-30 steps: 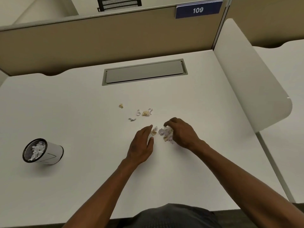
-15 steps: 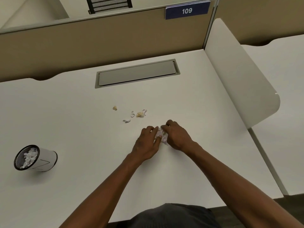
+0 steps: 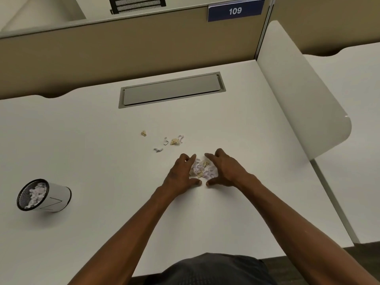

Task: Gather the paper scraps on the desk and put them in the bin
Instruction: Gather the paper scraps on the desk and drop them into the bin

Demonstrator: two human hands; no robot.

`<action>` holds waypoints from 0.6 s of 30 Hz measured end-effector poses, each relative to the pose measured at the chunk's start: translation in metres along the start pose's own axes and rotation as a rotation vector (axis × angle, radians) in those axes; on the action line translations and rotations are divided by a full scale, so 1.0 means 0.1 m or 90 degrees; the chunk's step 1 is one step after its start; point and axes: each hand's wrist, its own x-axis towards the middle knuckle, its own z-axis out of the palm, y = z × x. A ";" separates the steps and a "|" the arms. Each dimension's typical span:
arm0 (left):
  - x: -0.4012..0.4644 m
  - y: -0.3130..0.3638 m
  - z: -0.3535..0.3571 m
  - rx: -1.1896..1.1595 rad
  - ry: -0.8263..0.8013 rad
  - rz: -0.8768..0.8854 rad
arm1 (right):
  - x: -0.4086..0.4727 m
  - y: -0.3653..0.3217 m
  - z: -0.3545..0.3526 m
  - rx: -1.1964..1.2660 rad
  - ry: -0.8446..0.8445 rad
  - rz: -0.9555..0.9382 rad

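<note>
I am looking down at a white desk with both bare forearms reaching forward. My left hand and right hand rest on the desk side by side, palms turned toward each other, cupping a small heap of paper scraps between them. My fingers are spread open and loosely curved, touching the edges of the heap without closing on any piece; the thumbs nearly meet at the heap's six o'clock side.

A few loose scraps, white and yellowish, lie apart on the desk at eleven o'clock from the heap, with one yellowish scrap farther out in the same direction.

The bin, a small white cylinder with a dark mesh inside, stands well apart at about nine o'clock from my hands, already containing pale scraps.

A grey cable hatch is set into the desk at twelve o'clock, below a beige partition with a blue sign reading 109.
</note>
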 end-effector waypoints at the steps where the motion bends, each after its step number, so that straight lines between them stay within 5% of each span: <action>1: 0.03 0.04 -0.01 -0.014 0.001 -0.004 | 0.04 -0.04 0.00 -0.003 0.009 -0.013; 18: -0.12 0.08 0.14 -0.156 0.163 -0.003 | 0.10 -0.27 0.24 0.214 0.145 -0.017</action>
